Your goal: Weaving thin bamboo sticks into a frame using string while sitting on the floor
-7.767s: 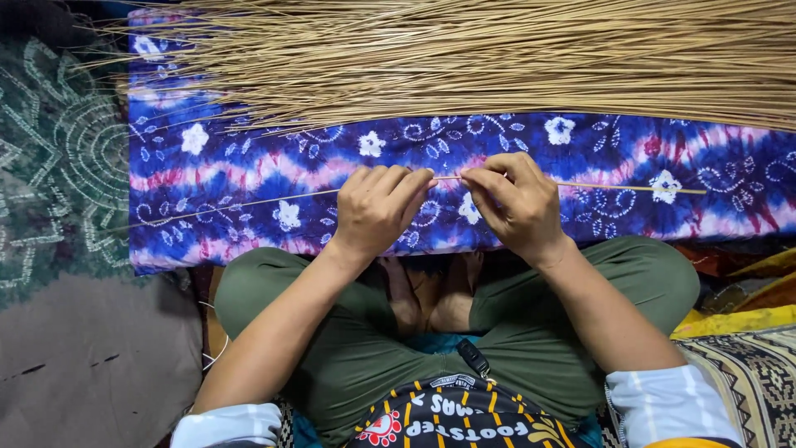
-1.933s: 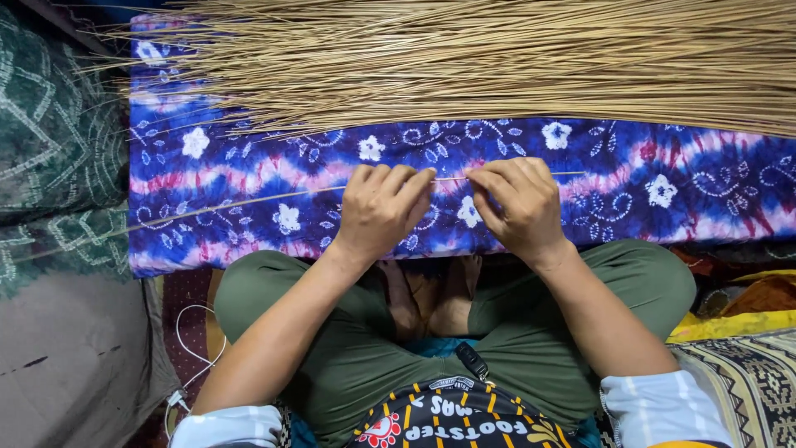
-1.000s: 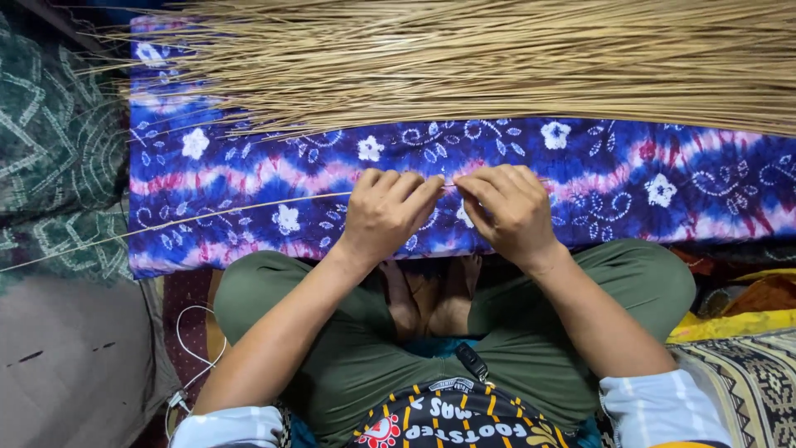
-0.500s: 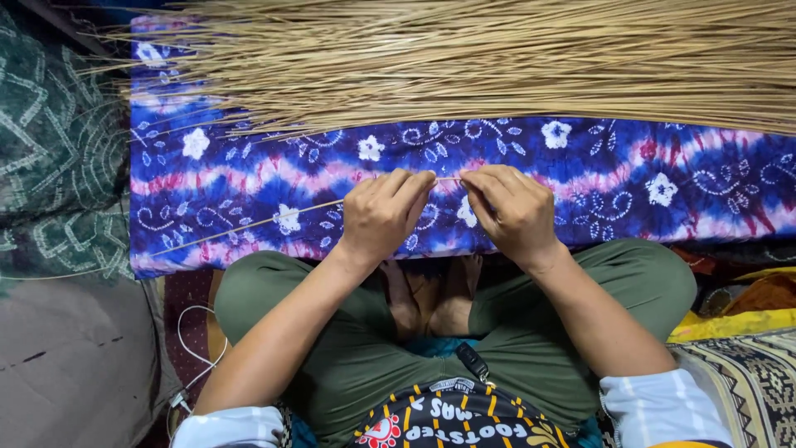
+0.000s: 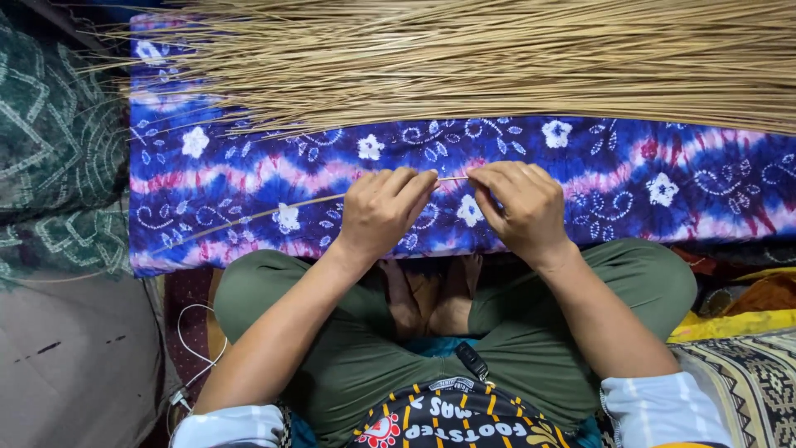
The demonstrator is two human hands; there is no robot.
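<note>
I sit cross-legged in green trousers. My left hand (image 5: 383, 210) and my right hand (image 5: 521, 207) are close together over a blue, purple and pink patterned cloth (image 5: 647, 174). Both pinch one thin tan stick (image 5: 257, 216), which runs from between my fingertips out to the left and slightly downward across the cloth. A big heap of the same tan sticks (image 5: 497, 62) lies across the far side of the cloth, spread from left to right.
A dark green patterned cloth (image 5: 58, 166) lies at the left, with grey floor (image 5: 75, 365) below it. A white cable (image 5: 192, 348) trails by my left knee. Yellow fabric (image 5: 721, 319) and a patterned mat (image 5: 754, 382) are at the lower right.
The stick has slid rightward through my hands, so less of it sticks out to the left. My hands stayed close together over the cloth.
</note>
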